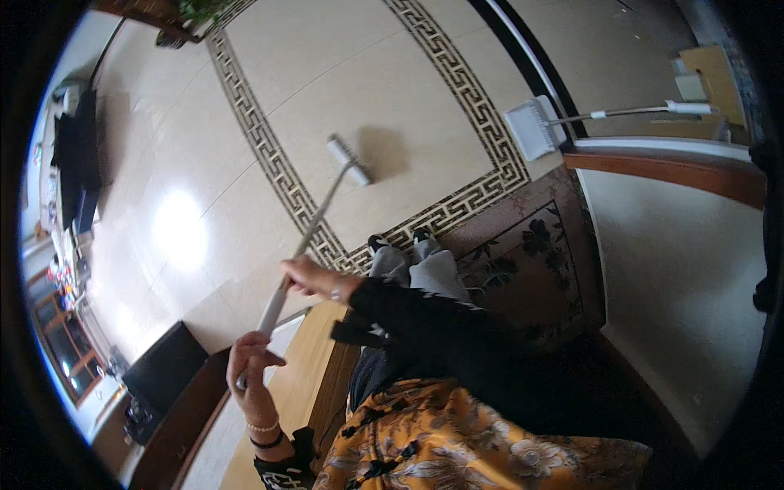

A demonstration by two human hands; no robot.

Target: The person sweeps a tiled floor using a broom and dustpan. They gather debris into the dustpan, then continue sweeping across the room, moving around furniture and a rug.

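A broom [321, 211] with a metal pole and a white head slants from my hands out over the pale tiled floor [324, 73]. My left hand [254, 367] is wrapped round the end of its white handle. Farther down, at the joint of handle and metal pole, my right hand [306, 275] is closed. The broom head [349, 160] is just at or above the tiles, inside the patterned border; contact cannot be told. A white dustpan [531, 130] with a long handle rests by the doorway at the upper right, away from both hands.
A floral mat [520, 263] lies beside my feet [401, 242]. Close to my left arm is a wooden bench or cabinet top [312, 349]. A door frame [661, 174] and threshold stand at the right. Dark furniture [79, 159] lines the far left, and a potted plant [199, 9] stands at the top.
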